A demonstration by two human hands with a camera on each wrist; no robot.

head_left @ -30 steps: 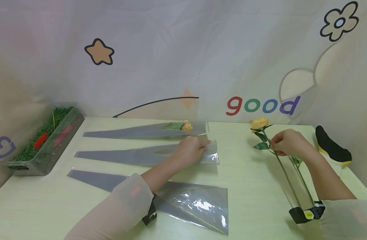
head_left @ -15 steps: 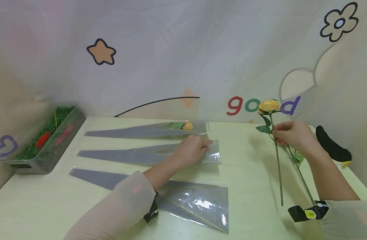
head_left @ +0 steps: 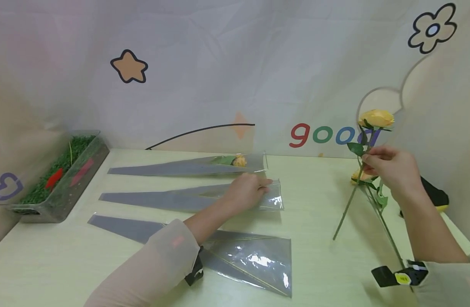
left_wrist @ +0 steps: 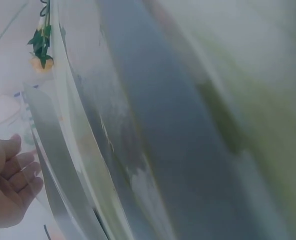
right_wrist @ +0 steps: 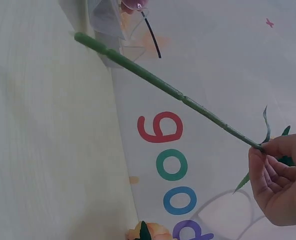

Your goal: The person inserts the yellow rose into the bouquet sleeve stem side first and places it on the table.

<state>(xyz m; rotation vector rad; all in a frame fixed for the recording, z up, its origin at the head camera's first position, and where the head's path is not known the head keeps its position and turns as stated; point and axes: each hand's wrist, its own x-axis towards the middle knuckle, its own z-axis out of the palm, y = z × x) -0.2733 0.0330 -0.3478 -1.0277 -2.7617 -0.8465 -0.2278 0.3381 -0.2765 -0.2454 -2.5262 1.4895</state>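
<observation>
Right hand (head_left: 394, 170) held up a yellow rose (head_left: 376, 119); left hand (head_left: 244, 192) lay on the middle plastic sleeve (head_left: 131, 200)

The right hand pinched the rose's stem between thumb and fingertips, just below the leaves. The bloom stood uppermost in front of the printed word "good" (head_left: 322, 134), and the bare stem slanted down and to the left, its lower end well apart from the sleeves. A second rose (head_left: 360, 177) showed behind the held stem, its own stem running down towards the right wrist camera (head_left: 401, 279).

The left hand was at the wide, clear end of the middle sleeve, its fingers bent; whether they gripped the film could not be told.

Three sleeves lay in a row on the counter (head_left: 311, 256), their narrow grey ends pointing left. The back sleeve (head_left: 162, 167) had a yellow rose head (head_left: 239, 161) and leaf inside it. The front sleeve (head_left: 254, 264) was partly covered by the left arm.

At the far left stood a clear tray (head_left: 52, 213) of artificial grass (head_left: 39, 194) with a red piece (head_left: 53, 178) on it. A black and yellow object (head_left: 434, 194) sat at the right, partly hidden behind the right arm.
</observation>
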